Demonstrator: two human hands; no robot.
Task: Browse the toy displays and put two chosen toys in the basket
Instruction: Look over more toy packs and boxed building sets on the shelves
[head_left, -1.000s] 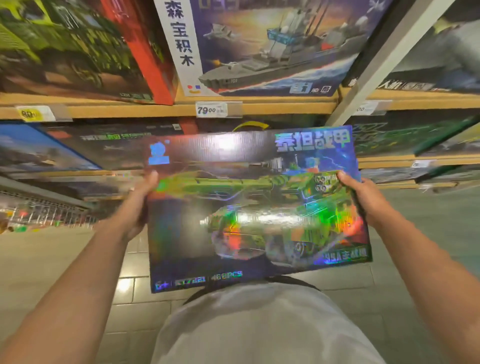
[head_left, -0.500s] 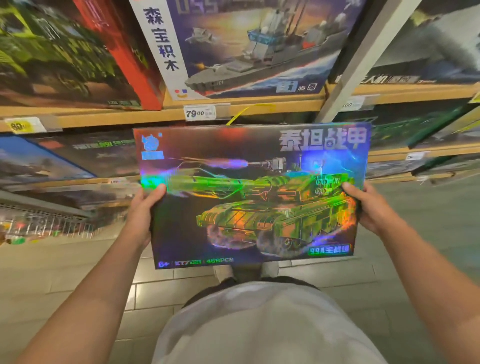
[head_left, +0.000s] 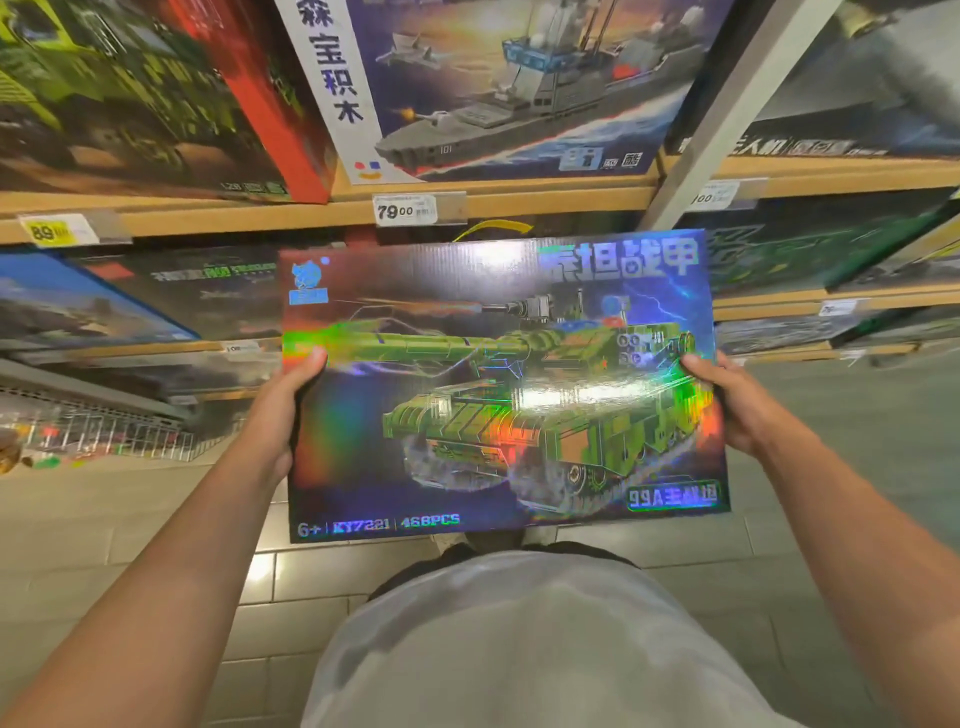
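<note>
Tank building-block box, a flat glossy cardboard rectangle with holographic rainbow sheen and a green tank printed on dark blue, is held face-up before the wooden shelf. Left hand and right hand each grip a side edge, thumbs on top. Since a second ago it sits higher and flatter to the camera.

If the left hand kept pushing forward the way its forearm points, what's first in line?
Probably the dark toy boxes on the lower wooden shelf behind the shiny holographic tank box. The left hand grips that box's left edge and aims up toward them. Depth is unclear.
</note>
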